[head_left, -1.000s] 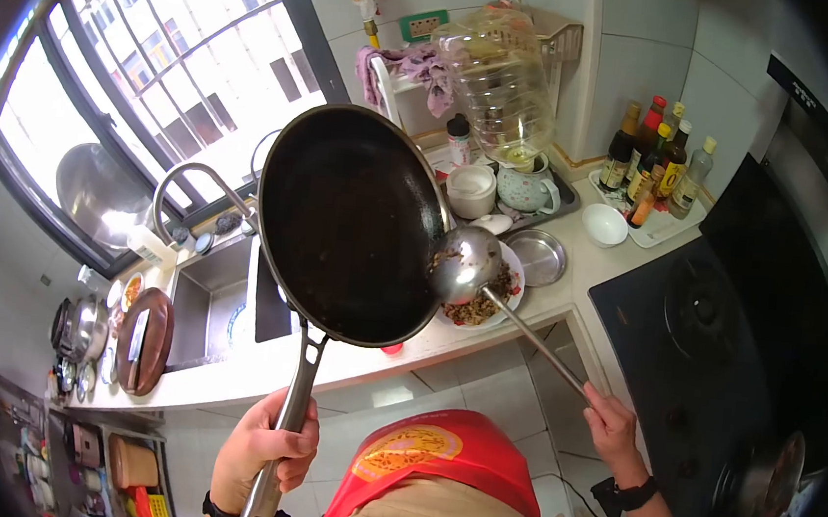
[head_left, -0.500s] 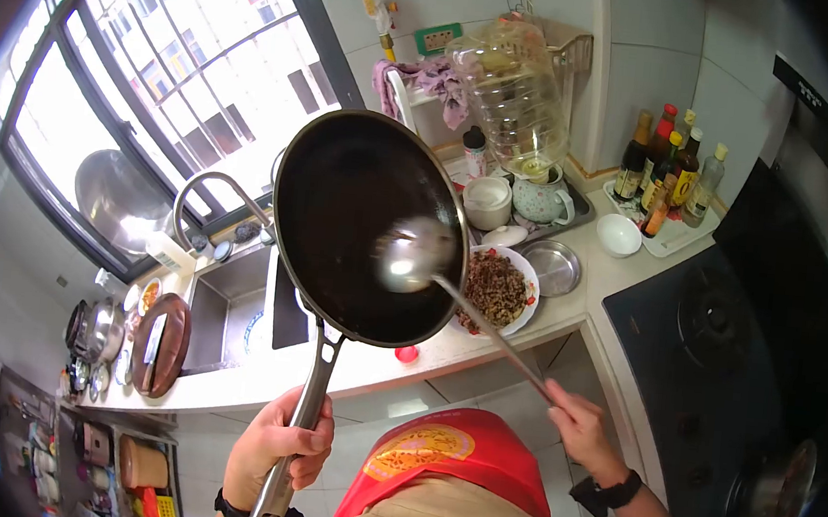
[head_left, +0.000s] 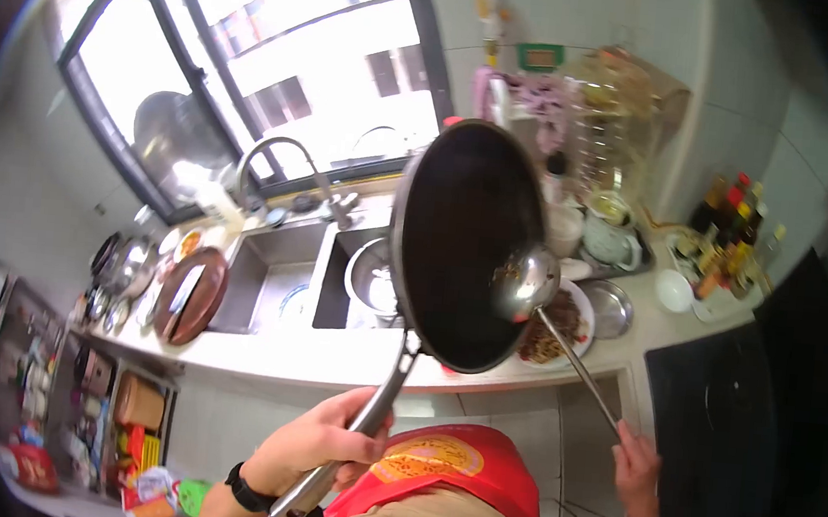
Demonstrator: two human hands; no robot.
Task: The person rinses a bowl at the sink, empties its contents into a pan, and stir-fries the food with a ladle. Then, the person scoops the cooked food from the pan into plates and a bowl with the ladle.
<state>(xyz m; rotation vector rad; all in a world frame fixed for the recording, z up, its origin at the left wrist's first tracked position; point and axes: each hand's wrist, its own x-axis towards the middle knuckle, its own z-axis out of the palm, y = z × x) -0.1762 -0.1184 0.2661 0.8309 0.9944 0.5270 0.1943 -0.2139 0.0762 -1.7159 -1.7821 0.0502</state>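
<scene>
My left hand (head_left: 329,438) is wrapped round the metal handle of a dark wok (head_left: 469,244), which is held up and tilted so its inside faces me. My right hand (head_left: 636,465) grips the long thin handle of a metal ladle (head_left: 528,280). The ladle's bowl overlaps the wok's lower right side; whether they touch I cannot tell. A few reddish bits cling inside the bowl. Partly hidden behind the ladle, a white plate (head_left: 584,344) of cooked minced food with red pieces (head_left: 547,341) rests on the counter.
A double sink (head_left: 269,280) with a metal pot (head_left: 369,279) lies left of the wok. Round the plate are a metal dish (head_left: 610,310), a teapot (head_left: 612,244) and a white bowl (head_left: 674,291). Sauce bottles (head_left: 732,227) stand near the black stove (head_left: 716,413); a round wooden board (head_left: 196,299) sits left.
My view has swung left, showing more of the sink and its pot. The wok is turned more edge-on, and the ladle's bowl has shifted toward the wok's right rim. Both hands keep their holds.
</scene>
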